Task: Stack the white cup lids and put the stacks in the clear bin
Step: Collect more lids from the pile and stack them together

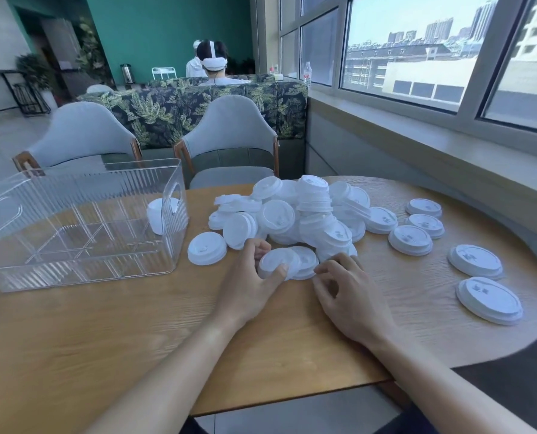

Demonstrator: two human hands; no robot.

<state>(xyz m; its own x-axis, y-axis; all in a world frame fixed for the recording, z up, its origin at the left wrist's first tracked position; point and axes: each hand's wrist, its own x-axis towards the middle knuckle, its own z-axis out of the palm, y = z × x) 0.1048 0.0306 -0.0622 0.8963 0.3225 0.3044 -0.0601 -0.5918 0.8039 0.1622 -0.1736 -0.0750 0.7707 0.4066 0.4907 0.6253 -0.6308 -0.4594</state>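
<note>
A heap of white cup lids (pixel 304 211) lies in the middle of the wooden table (pixel 135 324). At its near edge my left hand (pixel 251 283) grips a white lid (pixel 276 261) between thumb and fingers, lying over a second lid (pixel 306 261). My right hand (pixel 345 289) rests just right of them, fingers curled, fingertips at the second lid's edge, holding nothing that I can see. The clear bin (pixel 82 270) stands to the left with a short stack of lids (pixel 159 216) in its far right corner.
Several single lids (pixel 488 299) lie scattered on the right of the table, and one lid (pixel 207 248) sits beside the bin. Two grey chairs (pixel 229 133) stand behind the table. A window sill runs along the right. A person sits beyond the sofa.
</note>
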